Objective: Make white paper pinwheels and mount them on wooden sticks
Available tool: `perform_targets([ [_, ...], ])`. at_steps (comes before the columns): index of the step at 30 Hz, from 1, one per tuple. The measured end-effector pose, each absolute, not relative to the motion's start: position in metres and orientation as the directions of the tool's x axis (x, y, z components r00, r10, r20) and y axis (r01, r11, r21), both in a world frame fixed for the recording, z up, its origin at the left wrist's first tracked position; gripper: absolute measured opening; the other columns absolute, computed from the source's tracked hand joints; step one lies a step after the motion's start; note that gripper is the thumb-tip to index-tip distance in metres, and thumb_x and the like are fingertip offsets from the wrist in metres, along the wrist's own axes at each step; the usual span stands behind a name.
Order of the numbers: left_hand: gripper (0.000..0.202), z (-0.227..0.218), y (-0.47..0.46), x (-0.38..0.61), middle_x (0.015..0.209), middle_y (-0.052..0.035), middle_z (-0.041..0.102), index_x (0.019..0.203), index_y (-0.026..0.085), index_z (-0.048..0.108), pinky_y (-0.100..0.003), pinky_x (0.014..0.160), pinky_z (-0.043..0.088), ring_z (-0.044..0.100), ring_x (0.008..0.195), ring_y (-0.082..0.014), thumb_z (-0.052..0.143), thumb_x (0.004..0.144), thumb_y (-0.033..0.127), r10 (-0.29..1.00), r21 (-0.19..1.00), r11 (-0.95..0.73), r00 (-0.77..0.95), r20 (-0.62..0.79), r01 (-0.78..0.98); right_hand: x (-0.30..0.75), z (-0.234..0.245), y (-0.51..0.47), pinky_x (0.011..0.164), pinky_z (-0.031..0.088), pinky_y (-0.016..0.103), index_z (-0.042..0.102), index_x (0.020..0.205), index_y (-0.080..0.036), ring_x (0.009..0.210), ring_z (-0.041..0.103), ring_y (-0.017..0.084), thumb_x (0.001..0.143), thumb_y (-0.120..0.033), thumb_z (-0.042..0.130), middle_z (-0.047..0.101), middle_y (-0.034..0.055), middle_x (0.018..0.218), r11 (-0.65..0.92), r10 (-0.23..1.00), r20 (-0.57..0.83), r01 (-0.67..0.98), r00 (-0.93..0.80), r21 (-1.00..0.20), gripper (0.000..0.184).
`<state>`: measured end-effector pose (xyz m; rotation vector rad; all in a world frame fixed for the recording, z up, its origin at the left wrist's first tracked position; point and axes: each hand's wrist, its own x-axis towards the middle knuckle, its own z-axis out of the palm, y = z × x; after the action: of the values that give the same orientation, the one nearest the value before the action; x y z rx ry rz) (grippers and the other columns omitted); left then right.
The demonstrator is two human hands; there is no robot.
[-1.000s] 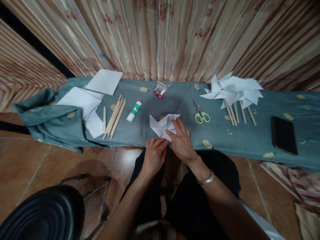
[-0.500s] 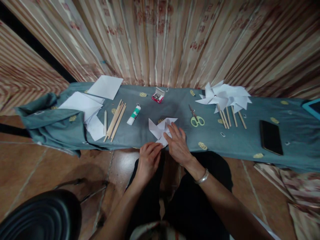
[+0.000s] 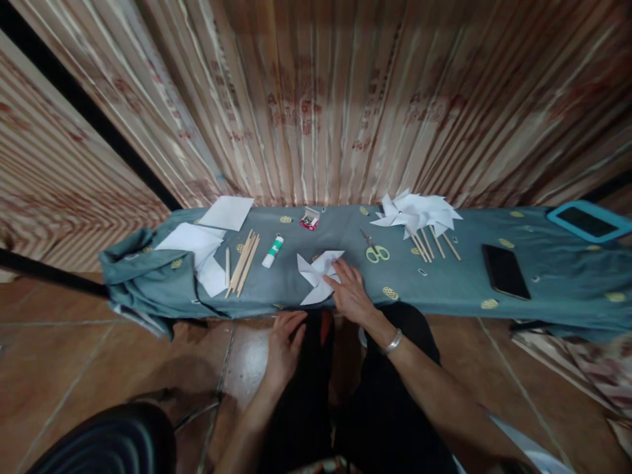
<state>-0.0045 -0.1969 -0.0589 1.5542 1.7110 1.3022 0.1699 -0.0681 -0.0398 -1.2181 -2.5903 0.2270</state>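
A white paper pinwheel point(image 3: 314, 271) without a stick lies near the front edge of the cloth-covered table. My right hand point(image 3: 351, 289) holds its right side, with the thumb and fingers on the paper; the fingertips partly cover the blades. Just off the front edge, my left hand point(image 3: 286, 339) is apart from the pinwheel, its thumb away from its bent fingers and nothing visible in it. Green-handled scissors point(image 3: 376, 252) lie to the right of the pinwheel. Behind it is a small red box point(image 3: 310, 220) of metal pins. A glue stick point(image 3: 273, 252) lies to its left.
On the left are wooden sticks point(image 3: 243, 264), a white pencil-like stick point(image 3: 228, 267) and white paper sheets point(image 3: 190, 241). Several finished pinwheels point(image 3: 419, 214) lie at the back right. Farther right are a black phone point(image 3: 505, 271) and a blue-framed tablet point(image 3: 587, 221). A black stool point(image 3: 108, 441) stands lower left.
My left hand has let go of the pinwheel's near blade and drawn back down and left. My right hand stays on the pinwheel. The camera view has tilted up.
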Motion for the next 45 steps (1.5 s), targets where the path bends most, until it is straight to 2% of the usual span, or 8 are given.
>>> perform_targets([
  [7, 0.024, -0.053, -0.190, -0.012, 0.101, -0.0083, 0.075, 0.092, 0.019, 0.076, -0.043, 0.101, 0.045, 0.067, 0.100, -0.0256, 0.075, 0.070, 0.027, 0.901, 0.985, 0.136, -0.402, -0.166, -0.103, 0.167, -0.040, -0.066, 0.110, 0.025, 0.053, 0.064, 0.122, -0.015, 0.143, 0.025, 0.034, 0.081, -0.011, 0.051, 0.044, 0.0196, 0.146, 0.625, 0.780, 0.240, 0.727, -0.578, -0.284, 0.044],
  [12, 0.031, -0.043, -0.177, -0.008, 0.106, -0.0123, 0.074, 0.100, 0.014, 0.071, -0.041, 0.102, 0.046, 0.068, 0.104, -0.0249, 0.076, 0.073, 0.028, 0.858, 0.805, 0.189, -0.304, -0.414, -0.562, 0.165, -0.040, -0.064, 0.110, 0.026, 0.053, 0.067, 0.118, -0.015, 0.143, 0.026, 0.033, 0.080, -0.008, 0.050, 0.047, 0.0199, 0.145, 0.617, 0.787, 0.249, 0.718, -0.564, -0.323, 0.043],
  [16, 0.030, -0.035, -0.155, -0.006, 0.104, -0.0151, 0.072, 0.099, 0.013, 0.067, -0.037, 0.101, 0.047, 0.069, 0.103, -0.0227, 0.060, 0.088, 0.040, 0.849, 0.623, 0.250, -0.141, -0.509, -0.741, 0.164, -0.043, -0.064, 0.109, 0.028, 0.053, 0.068, 0.117, -0.017, 0.142, 0.029, 0.032, 0.081, -0.008, 0.048, 0.049, 0.0176, 0.143, 0.599, 0.800, 0.253, 0.717, -0.543, -0.356, 0.042],
  [25, 0.060, -0.021, -0.109, -0.004, 0.097, -0.0166, 0.071, 0.110, 0.006, 0.062, -0.032, 0.082, 0.054, 0.070, 0.084, -0.0217, 0.036, 0.094, 0.058, 0.874, 0.518, 0.340, 0.061, -0.482, -0.785, 0.161, -0.041, -0.067, 0.108, 0.029, 0.052, 0.067, 0.118, -0.019, 0.141, 0.030, 0.030, 0.081, -0.007, 0.047, 0.050, 0.0141, 0.143, 0.554, 0.830, 0.236, 0.698, -0.506, -0.453, 0.045],
  [32, 0.036, -0.019, -0.102, -0.006, 0.087, -0.0093, 0.072, 0.098, 0.011, 0.068, -0.027, 0.071, 0.055, 0.069, 0.074, -0.0174, 0.047, 0.095, 0.039, 0.831, 0.520, 0.394, 0.051, -0.554, -0.758, 0.159, -0.037, -0.072, 0.111, 0.026, 0.051, 0.064, 0.124, -0.017, 0.144, 0.025, 0.031, 0.082, -0.008, 0.048, 0.043, 0.0169, 0.148, 0.607, 0.794, 0.271, 0.676, -0.545, -0.418, 0.045],
  [36, 0.022, -0.015, -0.100, -0.009, 0.081, -0.0055, 0.073, 0.093, 0.012, 0.070, -0.024, 0.063, 0.052, 0.066, 0.067, -0.0161, 0.061, 0.087, 0.032, 0.829, 0.577, 0.362, -0.029, -0.558, -0.732, 0.157, -0.032, -0.076, 0.111, 0.026, 0.052, 0.059, 0.130, -0.018, 0.145, 0.022, 0.033, 0.084, -0.026, 0.058, 0.036, 0.0184, 0.153, 0.621, 0.781, 0.284, 0.651, -0.556, -0.436, 0.046],
  [40, 0.020, -0.008, -0.098, -0.016, 0.079, -0.0061, 0.074, 0.089, 0.011, 0.071, -0.025, 0.063, 0.052, 0.067, 0.067, -0.0178, 0.068, 0.080, 0.029, 0.845, 0.625, 0.332, -0.071, -0.530, -0.706, 0.153, -0.027, -0.080, 0.109, 0.027, 0.055, 0.054, 0.135, -0.018, 0.146, 0.020, 0.036, 0.084, -0.054, 0.060, 0.028, 0.0206, 0.156, 0.634, 0.768, 0.292, 0.617, -0.570, -0.466, 0.062],
  [45, 0.028, -0.001, -0.101, -0.024, 0.077, -0.0065, 0.074, 0.085, 0.012, 0.073, -0.026, 0.067, 0.051, 0.067, 0.067, -0.0175, 0.083, 0.061, 0.023, 0.887, 0.741, 0.340, -0.063, -0.457, -0.579, 0.150, -0.024, -0.081, 0.109, 0.027, 0.055, 0.050, 0.138, -0.022, 0.148, 0.014, 0.033, 0.089, -0.059, 0.049, 0.023, 0.0171, 0.158, 0.645, 0.757, 0.301, 0.587, -0.580, -0.489, 0.062],
])
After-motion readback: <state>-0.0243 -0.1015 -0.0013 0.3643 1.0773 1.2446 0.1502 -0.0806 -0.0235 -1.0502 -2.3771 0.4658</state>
